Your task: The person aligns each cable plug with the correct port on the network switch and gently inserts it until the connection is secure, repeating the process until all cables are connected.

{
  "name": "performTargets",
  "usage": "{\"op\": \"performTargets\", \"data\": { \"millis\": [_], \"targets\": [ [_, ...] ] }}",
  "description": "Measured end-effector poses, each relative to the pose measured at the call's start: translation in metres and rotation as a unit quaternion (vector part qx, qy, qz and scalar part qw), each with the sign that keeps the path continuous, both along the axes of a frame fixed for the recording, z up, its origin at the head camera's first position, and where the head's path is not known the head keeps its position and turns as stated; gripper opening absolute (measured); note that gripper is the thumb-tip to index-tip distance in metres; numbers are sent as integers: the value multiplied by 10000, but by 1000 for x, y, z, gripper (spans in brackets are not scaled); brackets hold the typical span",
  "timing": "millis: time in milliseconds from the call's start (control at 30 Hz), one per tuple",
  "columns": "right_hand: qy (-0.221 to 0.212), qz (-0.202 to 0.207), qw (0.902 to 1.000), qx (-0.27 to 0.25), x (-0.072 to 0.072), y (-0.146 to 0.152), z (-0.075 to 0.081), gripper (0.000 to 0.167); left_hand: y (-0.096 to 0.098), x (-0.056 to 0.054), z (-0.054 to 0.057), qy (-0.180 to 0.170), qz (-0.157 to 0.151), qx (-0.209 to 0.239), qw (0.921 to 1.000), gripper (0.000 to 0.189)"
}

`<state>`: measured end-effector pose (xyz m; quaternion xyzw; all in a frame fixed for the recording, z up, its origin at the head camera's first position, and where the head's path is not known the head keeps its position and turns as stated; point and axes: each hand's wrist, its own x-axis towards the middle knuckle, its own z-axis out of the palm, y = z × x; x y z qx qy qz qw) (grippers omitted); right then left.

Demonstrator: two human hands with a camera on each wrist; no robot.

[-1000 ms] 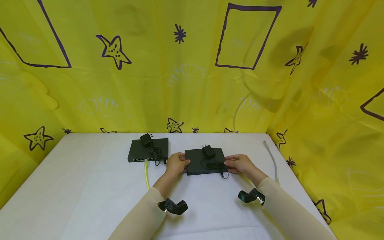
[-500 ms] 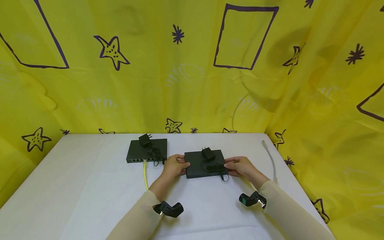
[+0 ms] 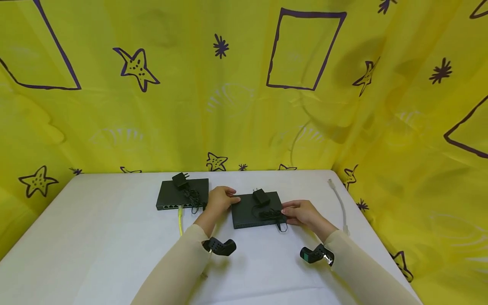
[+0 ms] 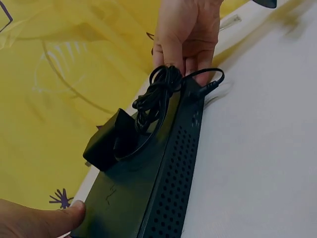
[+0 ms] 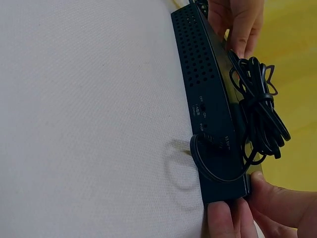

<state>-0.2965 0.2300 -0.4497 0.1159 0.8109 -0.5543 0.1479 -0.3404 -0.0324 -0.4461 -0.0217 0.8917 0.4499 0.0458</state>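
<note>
My left hand [image 3: 220, 202] holds the left back corner of a black network switch [image 3: 245, 214], thumb on its top. My right hand [image 3: 303, 214] grips the right end, thumb above and fingers at the side, as the right wrist view shows. On this switch lie a power adapter [image 3: 261, 197] and its bundled cord [image 5: 260, 106]; the cord's plug sits in the vented long side facing me. Left of it stands a second black switch [image 3: 164, 195] with another adapter [image 3: 180, 181] on top. A yellow network cable [image 3: 180, 222] enters its front port.
A grey network cable [image 3: 339, 203] lies along the right side of the white-covered table [image 3: 95, 237]. My left sleeve [image 3: 171, 267] hides part of the yellow cable. A yellow patterned curtain [image 3: 190, 106] stands behind and to the right.
My left hand has shifted back along the switch's left side toward its far corner. The switch has come slightly nearer to me. My right hand keeps its hold. The head view has turned slightly.
</note>
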Motion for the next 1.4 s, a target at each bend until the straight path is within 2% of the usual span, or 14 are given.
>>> {"op": "performTargets", "data": {
  "millis": [267,433,600,833,1100,1400],
  "targets": [
    [24,69,9999,-82,-1,-5,2,38,-4,-5,-2,-193,-76,-210,9996,23],
    [27,153,9998,-118,-3,-6,3,39,-7,-3,1,-278,-77,-268,9992,25],
    [99,222,9996,166,-8,-7,4,36,-10,2,0,-333,-90,-251,9991,26],
    [59,444,9980,452,-25,0,8,36,-9,15,-2,-222,-33,-153,9996,25],
    [-200,880,9953,356,-44,10,13,37,-9,31,-6,-11,-184,160,9997,22],
    [-281,1057,9931,414,-62,4,11,38,-15,48,-11,21,-375,522,9979,20]
  ]
}}
